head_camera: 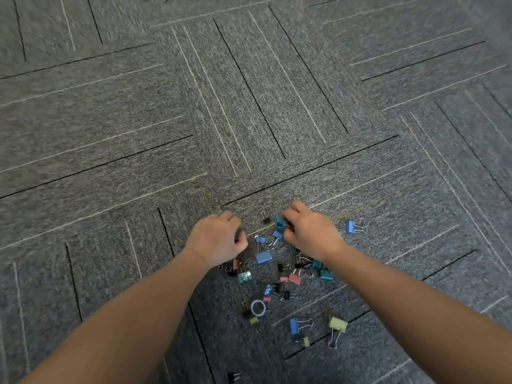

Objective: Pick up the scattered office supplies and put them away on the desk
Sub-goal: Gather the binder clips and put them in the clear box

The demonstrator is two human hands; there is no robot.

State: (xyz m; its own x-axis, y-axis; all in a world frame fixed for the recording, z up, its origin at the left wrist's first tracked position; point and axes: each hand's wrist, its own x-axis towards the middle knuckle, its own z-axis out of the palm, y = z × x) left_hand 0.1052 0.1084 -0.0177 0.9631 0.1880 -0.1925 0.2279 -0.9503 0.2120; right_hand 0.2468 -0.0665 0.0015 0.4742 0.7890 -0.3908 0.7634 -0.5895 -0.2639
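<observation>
Your right hand (307, 234) already clutches teal and blue binder clips (279, 225); your left hand (217, 238) is curled, contents hidden. The small black clip (266, 219) lies between them on the carpet (138, 134), nearer your right.

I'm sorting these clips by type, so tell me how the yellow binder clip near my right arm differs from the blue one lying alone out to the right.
The yellow binder clip is pale yellow and looks larger; the blue binder clip looks smaller. The yellow one's wire handles point toward the person, the blue one's point right. The yellow one lies near other clips, the blue one apart. Both rest on the carpet, untouched.
</observation>
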